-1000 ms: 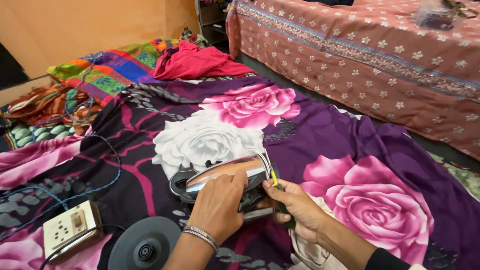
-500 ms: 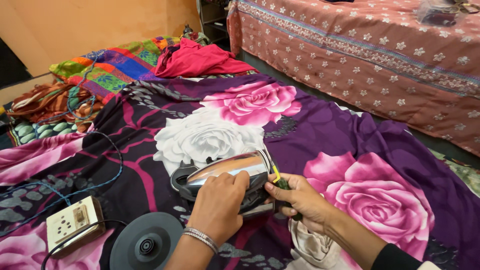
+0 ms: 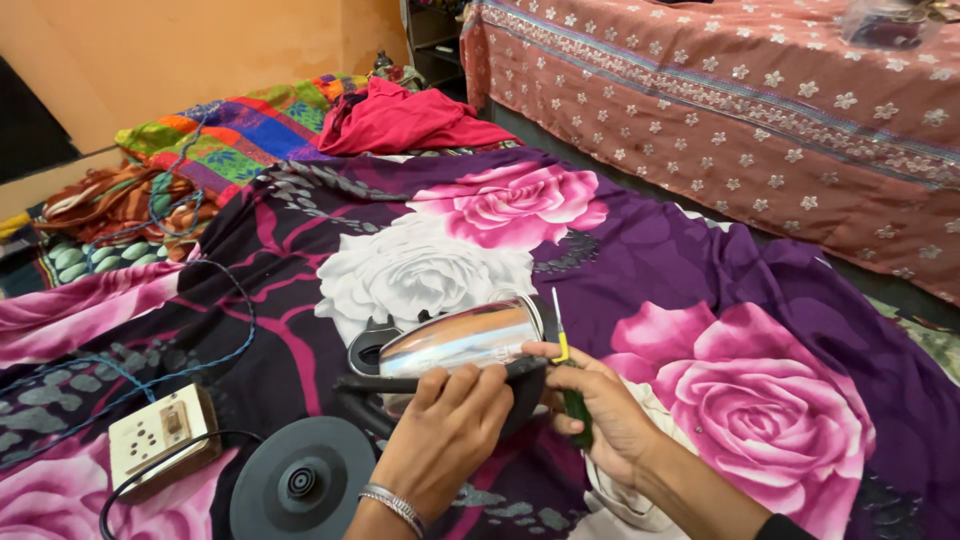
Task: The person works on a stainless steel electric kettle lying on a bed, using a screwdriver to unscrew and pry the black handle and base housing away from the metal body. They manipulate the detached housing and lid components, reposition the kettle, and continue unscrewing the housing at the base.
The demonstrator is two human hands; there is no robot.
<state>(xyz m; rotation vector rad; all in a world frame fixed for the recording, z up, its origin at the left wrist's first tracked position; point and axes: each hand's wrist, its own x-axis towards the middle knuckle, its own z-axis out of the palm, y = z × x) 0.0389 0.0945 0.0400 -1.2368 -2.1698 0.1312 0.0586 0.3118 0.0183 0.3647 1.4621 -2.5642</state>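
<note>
The steel kettle [image 3: 462,338] is laid on its side on the floral bedsheet [image 3: 700,270], long axis running left to right, base end toward the right. The left hand [image 3: 447,440] is closed over its black handle. The right hand [image 3: 600,405], just right of the kettle, is wrapped round a green-handled screwdriver [image 3: 572,390], tip apparently near the base. The round power base [image 3: 300,485] and a beige socket box [image 3: 160,440] lie left of the kettle.
</note>
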